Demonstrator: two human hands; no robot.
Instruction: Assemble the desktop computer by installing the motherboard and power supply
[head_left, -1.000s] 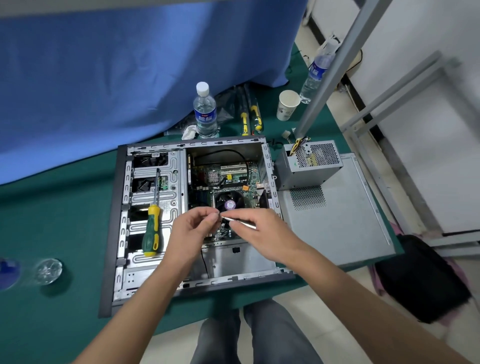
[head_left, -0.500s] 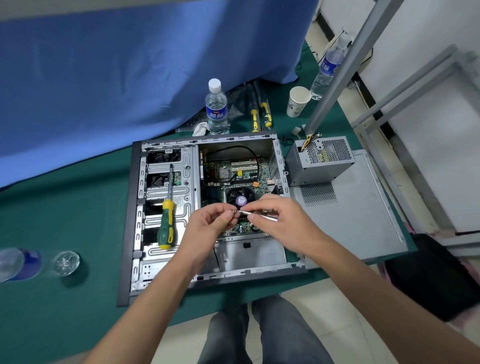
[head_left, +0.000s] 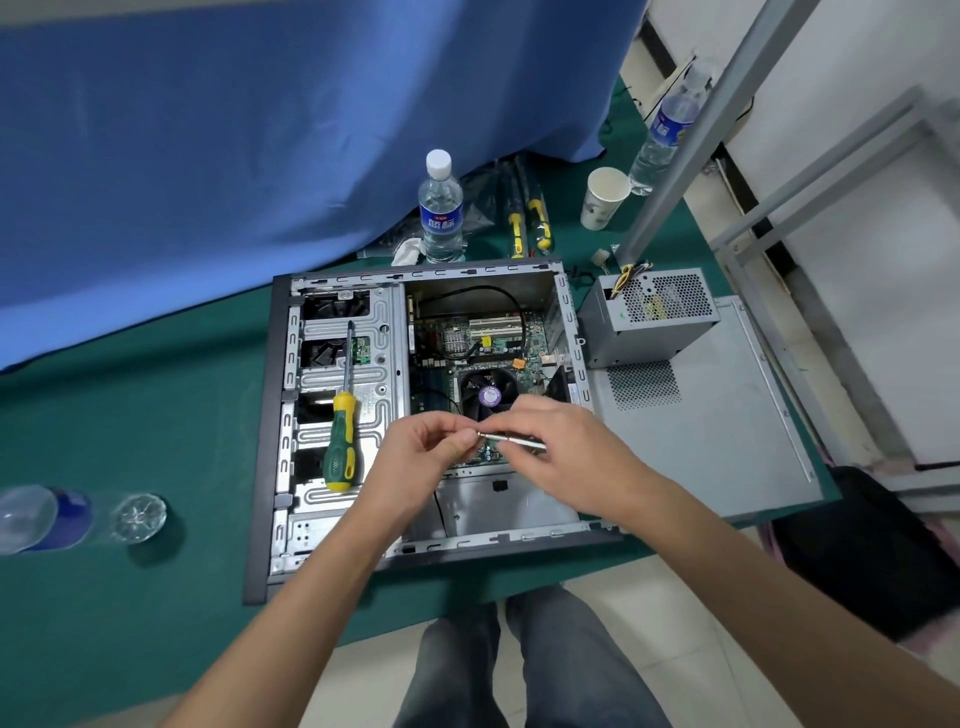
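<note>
Over the motherboard (head_left: 467, 338), our right hand (head_left: 566, 452) grips a thin, stiff metal tool (head_left: 514, 440), our left hand (head_left: 421, 457) pinching its slippery nine-o'clock tip.

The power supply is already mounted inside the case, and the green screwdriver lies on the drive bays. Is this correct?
Not quite. The head view shows the power supply outside the case, on the side panel beside it. The green screwdriver does lie on the drive bays.

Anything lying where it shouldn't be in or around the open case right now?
Yes: a green-and-yellow-handled screwdriver lies loose on the silver drive cage inside the open grey computer case. At left, a clear plastic bottle lies toppled on the green tablecloth.
</note>
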